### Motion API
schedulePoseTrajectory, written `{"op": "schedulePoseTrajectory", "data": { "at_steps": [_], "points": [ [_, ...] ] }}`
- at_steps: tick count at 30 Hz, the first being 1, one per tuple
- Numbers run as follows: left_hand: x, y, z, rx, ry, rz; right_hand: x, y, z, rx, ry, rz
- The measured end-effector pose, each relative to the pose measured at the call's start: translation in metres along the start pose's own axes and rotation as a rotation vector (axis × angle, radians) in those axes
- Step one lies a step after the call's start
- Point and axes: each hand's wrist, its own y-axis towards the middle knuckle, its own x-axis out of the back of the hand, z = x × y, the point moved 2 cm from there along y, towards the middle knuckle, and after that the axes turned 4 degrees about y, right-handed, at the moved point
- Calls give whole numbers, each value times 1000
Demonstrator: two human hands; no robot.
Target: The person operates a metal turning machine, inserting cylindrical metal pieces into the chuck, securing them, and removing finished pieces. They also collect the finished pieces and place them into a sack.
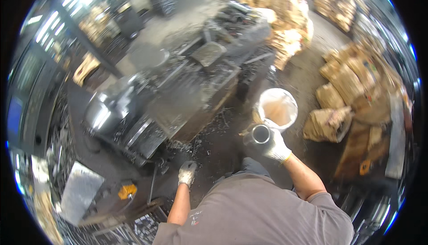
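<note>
My right hand (278,148), in a white work glove, is closed round a short grey metal tube (254,146) whose round open end faces up. Just beyond that hand stands a round white container (292,116), with a tan surface showing inside. My left hand (187,173), also gloved, hangs low beside my body near the front corner of the machine. Blur and its dark fingertips hide whether those fingers are apart or closed, and whether they hold anything.
A large metal machine (178,98) strewn with shavings runs from left to far centre. Stuffed tan sacks (350,82) are heaped at right, one open sack (327,124) nearest. A metal plate (80,193) and a yellow part (127,191) lie at lower left.
</note>
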Motion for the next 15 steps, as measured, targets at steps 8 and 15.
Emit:
{"op": "schedulePoseTrajectory", "data": {
  "at_steps": [8, 15],
  "points": [
    [75, -131, 144, 476, -520, -1374, -87, 226, 48, 173, 102, 395],
    [172, -150, 29, 690, 207, -1605, -128, 319, -4, 362, 16, 571]
  ]
}}
